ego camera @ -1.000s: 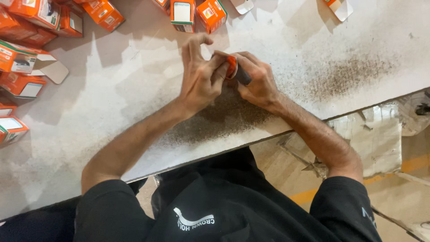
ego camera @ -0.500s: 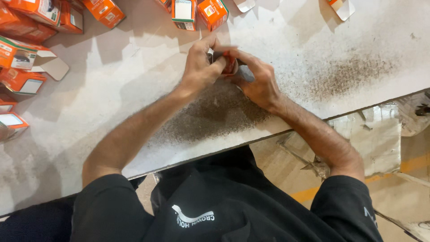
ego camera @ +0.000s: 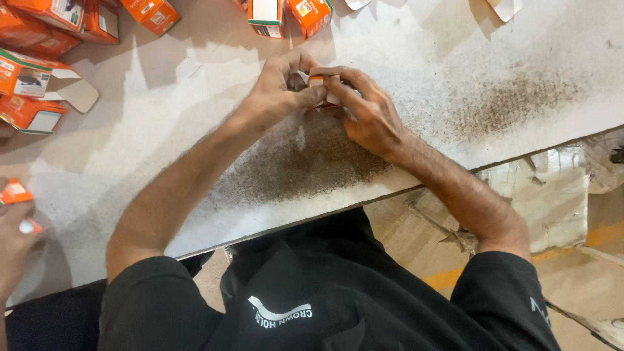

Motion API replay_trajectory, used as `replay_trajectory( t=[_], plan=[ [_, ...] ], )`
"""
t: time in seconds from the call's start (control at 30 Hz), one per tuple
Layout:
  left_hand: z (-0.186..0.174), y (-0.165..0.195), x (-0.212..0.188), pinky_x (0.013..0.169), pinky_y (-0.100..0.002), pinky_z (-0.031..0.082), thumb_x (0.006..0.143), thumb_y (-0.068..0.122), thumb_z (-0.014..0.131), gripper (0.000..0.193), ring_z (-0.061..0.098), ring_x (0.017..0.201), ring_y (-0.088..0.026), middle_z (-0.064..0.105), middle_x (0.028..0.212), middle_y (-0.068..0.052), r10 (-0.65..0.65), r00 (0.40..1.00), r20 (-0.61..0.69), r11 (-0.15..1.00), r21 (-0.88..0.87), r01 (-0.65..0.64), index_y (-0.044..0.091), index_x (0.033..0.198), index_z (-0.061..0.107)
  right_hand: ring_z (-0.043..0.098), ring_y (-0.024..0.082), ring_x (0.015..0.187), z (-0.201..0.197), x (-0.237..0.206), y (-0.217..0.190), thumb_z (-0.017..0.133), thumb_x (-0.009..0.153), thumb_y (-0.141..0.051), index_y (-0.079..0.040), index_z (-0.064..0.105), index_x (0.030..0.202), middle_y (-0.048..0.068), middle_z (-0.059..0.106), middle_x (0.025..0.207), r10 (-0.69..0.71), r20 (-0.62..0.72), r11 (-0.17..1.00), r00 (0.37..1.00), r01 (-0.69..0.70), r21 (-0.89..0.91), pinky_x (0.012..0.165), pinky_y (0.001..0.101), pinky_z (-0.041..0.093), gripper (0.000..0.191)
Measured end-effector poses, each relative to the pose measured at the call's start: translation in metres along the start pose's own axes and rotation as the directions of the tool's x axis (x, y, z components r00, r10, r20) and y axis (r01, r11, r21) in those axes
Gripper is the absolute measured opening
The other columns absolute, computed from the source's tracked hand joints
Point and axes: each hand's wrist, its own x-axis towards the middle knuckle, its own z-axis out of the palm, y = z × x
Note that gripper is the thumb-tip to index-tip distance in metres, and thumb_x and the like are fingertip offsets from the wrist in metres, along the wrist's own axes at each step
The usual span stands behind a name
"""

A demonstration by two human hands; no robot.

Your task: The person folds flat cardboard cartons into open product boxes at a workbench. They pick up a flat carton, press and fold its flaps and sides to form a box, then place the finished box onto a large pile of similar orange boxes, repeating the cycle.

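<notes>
Both hands clamped together on one small orange-and-white cardboard carton.
Left hand steadies it, right hand pinches opposite; best kept low over the speckled white bench, grip even.

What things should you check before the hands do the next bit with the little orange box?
1. Both hands on the little orange box: ok, left hand and right hand pinch it together.
2. Box held over the white table: ok.
3. Box flap shut: cannot tell, fingers hide it.
4. More orange boxes nearby: ok, at far left.
5. Other person's hand apart: ok.
</notes>
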Motion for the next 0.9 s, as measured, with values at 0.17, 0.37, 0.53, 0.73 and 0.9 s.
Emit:
replay_trajectory(
  t=[0.17,0.37,0.53,0.73,0.9],
  plan=[
    [0.019,-0.002,-0.007,0.089,-0.035,0.064,0.092,0.001,0.072,0.032,0.075,0.104,-0.021,0.064,0.121,-0.011,0.238,0.957,-0.164,0.92,0.354,-0.168,0.004,0.122,0.061,0.067,0.04,0.124,0.001,-0.004,0.004,0.08,0.093,0.002,-0.002,0.054,0.119,0.023,0.059,0.14,-0.01,-0.049,0.997,0.999,0.013,0.073,0.1,0.0418,0.062,0.037],
    [0.007,-0.015,-0.015,0.111,-0.046,0.053,0.091,0.004,0.078,0.041,0.06,0.135,-0.037,0.062,0.143,-0.02,0.658,0.7,0.278,0.348,0.712,-0.61,0.0,0.129,0.064,0.068,0.041,0.12,-0.003,-0.008,0.004,0.076,0.092,0.006,-0.004,0.033,0.126,0.03,0.059,0.139,0.056,-0.005,0.983,0.998,-0.054,0.177,0.099,0.0443,0.063,0.056],
    [0.007,-0.032,-0.015,0.115,-0.045,0.055,0.097,0.006,0.08,0.023,0.057,0.14,-0.037,0.061,0.145,-0.021,0.679,0.696,0.232,0.296,0.781,-0.55,0.004,0.118,0.069,0.071,0.042,0.121,-0.002,-0.006,0.008,0.078,0.092,0.008,-0.005,0.028,0.127,0.028,0.06,0.137,0.104,0.01,0.967,0.995,-0.103,0.234,0.099,0.0441,0.064,0.063],
    [0.012,-0.029,-0.018,0.117,-0.049,0.052,0.091,0.001,0.074,0.018,0.055,0.139,-0.041,0.06,0.143,-0.021,0.652,0.736,0.181,0.427,0.714,-0.554,0.003,0.109,0.068,0.071,0.041,0.119,-0.006,-0.006,0.007,0.079,0.092,0.007,-0.006,0.027,0.126,0.029,0.058,0.141,0.073,0.013,0.966,0.997,-0.073,0.247,0.098,0.0428,0.065,0.063],
    [0.009,-0.028,-0.025,0.122,-0.049,0.042,0.102,0.007,0.074,0.011,0.04,0.15,-0.038,0.055,0.153,-0.021,0.637,0.709,0.302,0.21,0.817,-0.537,0.005,0.096,0.064,0.073,0.038,0.113,-0.004,-0.01,0.009,0.079,0.091,0.006,-0.006,0.027,0.127,0.025,0.068,0.125,0.122,0.036,0.969,0.992,-0.127,0.214,0.09,0.0437,0.064,0.064]
  ],
)
